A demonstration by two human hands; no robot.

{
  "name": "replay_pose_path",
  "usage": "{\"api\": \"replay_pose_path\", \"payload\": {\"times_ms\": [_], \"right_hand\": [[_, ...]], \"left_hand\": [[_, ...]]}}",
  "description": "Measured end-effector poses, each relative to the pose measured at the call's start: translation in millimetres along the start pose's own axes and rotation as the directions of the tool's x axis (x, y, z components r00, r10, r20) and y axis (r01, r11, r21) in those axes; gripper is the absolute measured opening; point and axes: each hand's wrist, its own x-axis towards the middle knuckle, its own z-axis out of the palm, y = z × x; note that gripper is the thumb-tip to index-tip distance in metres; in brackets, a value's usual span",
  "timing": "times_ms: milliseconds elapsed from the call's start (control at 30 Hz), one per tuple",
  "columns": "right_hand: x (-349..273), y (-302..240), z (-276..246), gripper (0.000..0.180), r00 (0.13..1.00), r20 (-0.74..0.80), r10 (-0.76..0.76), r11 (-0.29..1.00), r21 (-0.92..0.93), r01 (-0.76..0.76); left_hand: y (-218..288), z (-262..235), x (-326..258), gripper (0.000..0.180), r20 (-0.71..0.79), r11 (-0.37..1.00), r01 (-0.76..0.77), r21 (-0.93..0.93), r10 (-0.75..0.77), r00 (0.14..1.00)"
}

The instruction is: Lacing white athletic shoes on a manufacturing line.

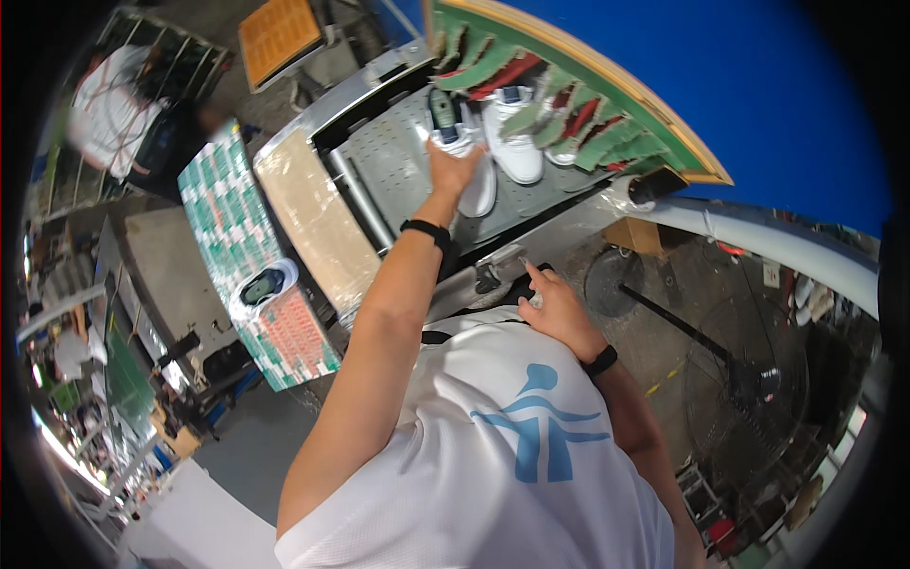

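Left hand (453,163) grip pinching white sneaker (471,156) on perforated table (398,161), upper centre of frame. Right hand (559,313) at lower edge, forefinger out (rest curled). I'd steady the heel before sliding.

Single head view, fisheye, looking steeply down over wearer's own chest. Left hand (453,163) far out at arm's length, near frame top; right hand (555,308) close below it, mid-frame. Edges bend toward rim.
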Motion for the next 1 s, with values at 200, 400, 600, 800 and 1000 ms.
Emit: {"api": "replay_pose_path", "payload": {"times_ms": [200, 400, 600, 800, 1000], "right_hand": [[-6, 37, -16, 0.065, 0.991, -0.127, 0.034, 0.992, 0.121, -0.019], [35, 24, 11, 0.062, 0.993, -0.014, -0.121, 0.966, 0.228, 0.121], [72, -61, 76, 0.064, 0.91, 0.145, -0.388, 0.91, 0.219, 0.353], [77, -150, 131, 0.068, 0.821, 0.23, -0.522, 0.849, 0.227, 0.477], [91, -193, 156, 0.074, 0.677, 0.279, -0.681, 0.687, -0.077, 0.723]], "left_hand": [[2, -56, 21, 0.047, 0.324, 0.86, 0.305, -0.41, -0.175, 0.93], [19, -189, -74, 0.045, 0.271, 0.81, 0.382, -0.446, -0.284, 0.92], [-8, -271, -154, 0.067, -0.154, 0.974, 0.188, -0.126, -0.206, 0.966], [-48, -336, -160, 0.07, 0.128, 0.965, 0.189, 0.184, -0.214, 0.968], [-70, -401, -152, 0.045, 0.304, 0.852, 0.501, -0.156, -0.441, 0.845]]}}
